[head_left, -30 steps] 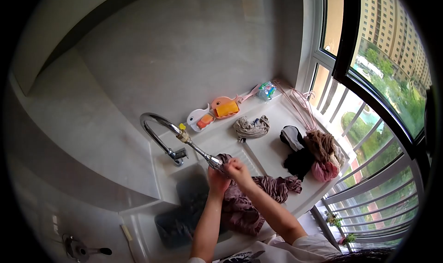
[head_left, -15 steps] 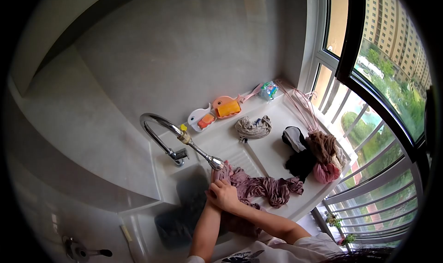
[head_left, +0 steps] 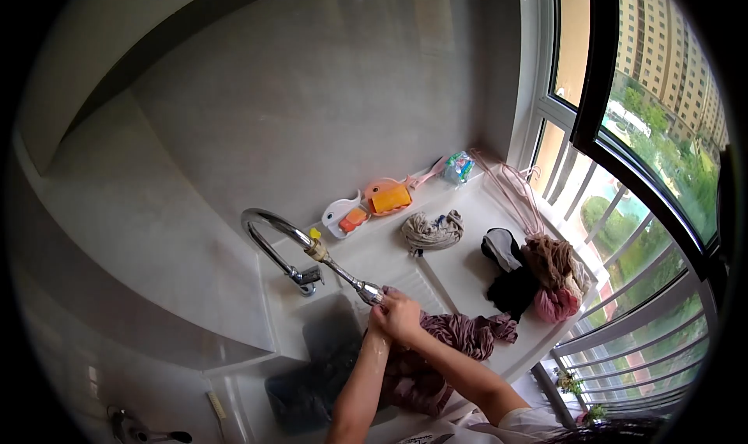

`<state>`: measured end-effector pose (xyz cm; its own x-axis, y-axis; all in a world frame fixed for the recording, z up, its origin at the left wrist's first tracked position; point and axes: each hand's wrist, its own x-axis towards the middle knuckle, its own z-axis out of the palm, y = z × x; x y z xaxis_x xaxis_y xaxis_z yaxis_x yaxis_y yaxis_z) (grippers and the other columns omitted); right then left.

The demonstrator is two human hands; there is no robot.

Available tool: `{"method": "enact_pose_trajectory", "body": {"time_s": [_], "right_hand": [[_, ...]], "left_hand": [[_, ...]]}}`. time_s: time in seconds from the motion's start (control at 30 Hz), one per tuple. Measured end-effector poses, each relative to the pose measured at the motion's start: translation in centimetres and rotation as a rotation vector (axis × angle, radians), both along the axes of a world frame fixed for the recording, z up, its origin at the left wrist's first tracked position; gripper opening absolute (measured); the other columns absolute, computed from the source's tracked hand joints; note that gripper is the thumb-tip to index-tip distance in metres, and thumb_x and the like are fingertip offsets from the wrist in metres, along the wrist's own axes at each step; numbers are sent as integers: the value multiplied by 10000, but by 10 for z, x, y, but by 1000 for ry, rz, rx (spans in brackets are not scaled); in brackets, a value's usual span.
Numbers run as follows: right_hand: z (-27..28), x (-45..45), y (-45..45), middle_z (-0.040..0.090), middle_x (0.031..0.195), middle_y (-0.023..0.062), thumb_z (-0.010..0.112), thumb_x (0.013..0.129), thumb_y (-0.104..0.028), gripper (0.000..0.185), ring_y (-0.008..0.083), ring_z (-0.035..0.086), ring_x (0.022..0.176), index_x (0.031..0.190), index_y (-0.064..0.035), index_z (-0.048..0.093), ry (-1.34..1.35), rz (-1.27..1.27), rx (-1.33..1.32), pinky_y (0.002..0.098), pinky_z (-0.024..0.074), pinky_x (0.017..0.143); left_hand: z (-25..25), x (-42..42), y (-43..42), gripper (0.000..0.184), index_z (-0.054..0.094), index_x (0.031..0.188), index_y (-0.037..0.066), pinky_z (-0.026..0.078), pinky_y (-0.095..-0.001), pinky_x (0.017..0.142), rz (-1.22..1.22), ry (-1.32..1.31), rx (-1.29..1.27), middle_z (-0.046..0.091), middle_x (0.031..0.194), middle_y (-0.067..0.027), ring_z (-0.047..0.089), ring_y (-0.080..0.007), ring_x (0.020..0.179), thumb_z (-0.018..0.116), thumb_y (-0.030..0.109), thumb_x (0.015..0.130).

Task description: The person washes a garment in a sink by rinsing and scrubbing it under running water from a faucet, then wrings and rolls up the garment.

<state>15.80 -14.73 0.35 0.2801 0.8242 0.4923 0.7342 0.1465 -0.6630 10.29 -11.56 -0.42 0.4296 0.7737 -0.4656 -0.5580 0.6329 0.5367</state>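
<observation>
A wrung, crumpled mauve cloth (head_left: pixel 467 336) lies across the ribbed washboard part of the sink, and more of it hangs down behind my forearms. My right hand (head_left: pixel 401 318) is closed on its upper end, right beside the tip of the chrome faucet (head_left: pixel 340 271). Close against it, my left hand (head_left: pixel 377 324) is closed on the same cloth; its fingers are mostly hidden. Below my left forearm, the basin (head_left: pixel 327 329) holds dark water or dark fabric, I cannot tell which.
A twisted beige cloth (head_left: pixel 433 231) lies behind the washboard. Black and grey fabric (head_left: pixel 510 286) and a brown and pink bundle (head_left: pixel 552 268) sit on the right. Fish-shaped soap dishes (head_left: pixel 387 198), a plastic bag (head_left: pixel 457 168) and pink hangers (head_left: pixel 520 191) line the back, near the window.
Both my hands have moved up and right, close to the faucet tip, and now cover the cloth's upper end. The view has shifted slightly.
</observation>
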Motion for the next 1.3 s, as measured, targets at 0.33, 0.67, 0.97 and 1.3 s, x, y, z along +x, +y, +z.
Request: {"method": "enact_pose_trajectory", "body": {"time_s": [0.33, 0.67, 0.97, 1.3], "right_hand": [[4, -38, -27, 592, 664, 51, 708, 744, -294, 255, 260, 626, 670, 605, -107, 606, -146, 186, 117, 375, 513, 595], [-2, -27, -20, 538, 1067, 138, 728, 739, -297, 382, 341, 559, 986, 1004, -74, 566, 12, -16, 156, 434, 519, 685], [-21, 59, 24, 585, 876, 140, 711, 808, -299, 277, 336, 555, 904, 869, -41, 632, 185, -112, -83, 409, 454, 771], [0, 83, 0, 654, 919, 145, 727, 818, -342, 472, 237, 617, 815, 1101, 16, 605, 415, 270, -411, 334, 492, 770]], "left_hand": [[-103, -39, 46, 394, 542, 1178, 101, 452, -353, 748, -312, -681, 178, 576, 939, -64, 528, -212, 826, 424, 427, 992], [-64, -31, 15, 402, 514, 1252, 102, 434, -402, 968, -39, -193, 165, 566, 1192, -78, 522, -225, 1145, 418, 390, 988], [-19, -20, -9, 479, 522, 1267, 59, 443, -441, 1000, -51, 20, -81, 577, 1265, -117, 569, -271, 1149, 474, 415, 950], [-39, -50, 14, 648, 382, 1370, -53, 372, -357, 1057, -23, 176, 417, 507, 1316, -145, 489, -232, 1235, 486, 13, 734]]}}
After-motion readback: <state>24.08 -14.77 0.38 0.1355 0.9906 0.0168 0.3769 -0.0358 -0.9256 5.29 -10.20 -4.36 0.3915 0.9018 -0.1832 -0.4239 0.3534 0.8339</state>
